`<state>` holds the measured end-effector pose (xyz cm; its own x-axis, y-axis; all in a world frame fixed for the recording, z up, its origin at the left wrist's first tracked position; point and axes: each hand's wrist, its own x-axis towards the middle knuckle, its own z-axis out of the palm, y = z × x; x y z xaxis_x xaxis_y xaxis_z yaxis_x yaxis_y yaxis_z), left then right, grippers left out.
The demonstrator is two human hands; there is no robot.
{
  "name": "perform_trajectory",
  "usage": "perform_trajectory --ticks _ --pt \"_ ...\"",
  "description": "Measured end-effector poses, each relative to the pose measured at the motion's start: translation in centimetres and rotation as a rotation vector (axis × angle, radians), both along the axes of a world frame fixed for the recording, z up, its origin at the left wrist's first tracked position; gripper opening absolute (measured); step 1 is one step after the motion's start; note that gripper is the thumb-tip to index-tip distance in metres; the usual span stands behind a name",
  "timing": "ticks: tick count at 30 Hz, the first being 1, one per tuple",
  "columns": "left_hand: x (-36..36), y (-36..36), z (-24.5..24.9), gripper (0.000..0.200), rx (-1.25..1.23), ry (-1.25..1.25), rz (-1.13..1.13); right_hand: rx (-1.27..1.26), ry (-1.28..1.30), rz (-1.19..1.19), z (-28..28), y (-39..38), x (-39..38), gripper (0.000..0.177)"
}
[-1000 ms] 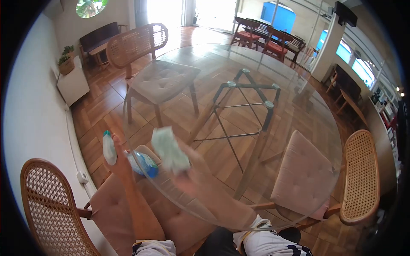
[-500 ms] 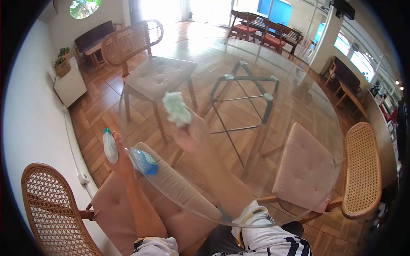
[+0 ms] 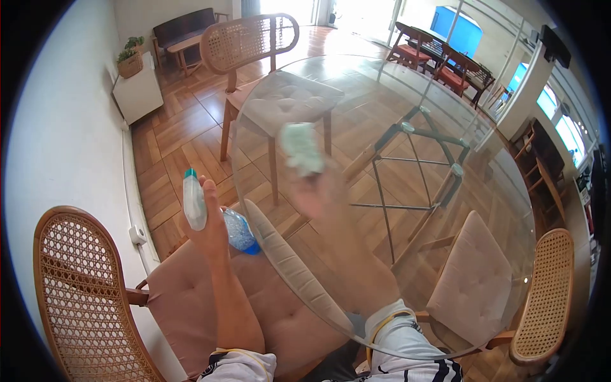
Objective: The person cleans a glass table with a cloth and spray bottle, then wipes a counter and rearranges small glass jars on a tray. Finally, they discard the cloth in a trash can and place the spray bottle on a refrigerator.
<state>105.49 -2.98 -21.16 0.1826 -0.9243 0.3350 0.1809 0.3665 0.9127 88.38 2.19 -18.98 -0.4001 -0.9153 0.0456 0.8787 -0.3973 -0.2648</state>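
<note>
My left hand (image 3: 210, 223), at the glass table's left edge, is closed around a spray bottle. The bottle's white head (image 3: 195, 204) has a green nozzle tip, and its clear body with a blue base (image 3: 240, 232) shows on the other side of my hand. Over the round glass tabletop (image 3: 407, 267), my right hand (image 3: 315, 191) grips a crumpled pale green cloth (image 3: 301, 149). Motion blurs that hand, so its finger positions are hard to make out. The cloth appears to be against the glass.
Cushioned chairs with cane backs surround the table: one at the far side (image 3: 251, 44), one at left (image 3: 83, 286), one at right (image 3: 541, 296). Dark table legs (image 3: 423, 159) show through the glass. A white cabinet (image 3: 137, 92) with a potted plant (image 3: 130, 57) stands by the wall.
My view has turned left, shifting the room rightward in the picture. My right hand with the cloth has moved over the glass and is blurred. The left hand still holds the spray bottle.
</note>
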Motion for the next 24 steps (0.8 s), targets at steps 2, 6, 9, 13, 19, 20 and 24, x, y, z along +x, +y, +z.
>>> perform_trajectory --ticks 2,6,9,13,19,20,24 --pt "0.2 -0.3 -0.2 0.034 -0.036 -0.016 0.018 -0.052 -0.059 -0.093 -0.5 1.1 -3.6 0.023" --pt "-0.1 0.4 0.5 0.033 -0.025 -0.008 -0.001 0.028 -0.178 -0.345 1.0 -4.5 -7.1 0.016" --pt "-0.6 0.5 0.6 0.032 -0.027 -0.010 0.003 -0.019 -0.281 -0.065 1.5 -9.9 -1.1 0.015" --pt "-0.8 0.1 0.5 0.031 -0.017 0.026 -0.003 -0.129 0.006 0.082 -0.2 -5.0 -0.7 0.015" --pt "-0.6 0.2 0.0 0.032 -0.002 0.015 -0.050 -0.424 -0.041 -0.208 -1.6 -8.1 -11.9 0.015" --pt "-0.9 0.3 0.1 0.032 -0.029 0.016 -0.036 -0.400 -0.115 -0.113 -4.7 -13.9 -15.3 0.014" --pt "-1.4 0.3 0.5 0.031 -0.004 0.071 -0.012 -0.069 -0.156 -0.092 -0.7 -16.0 -4.3 0.014"
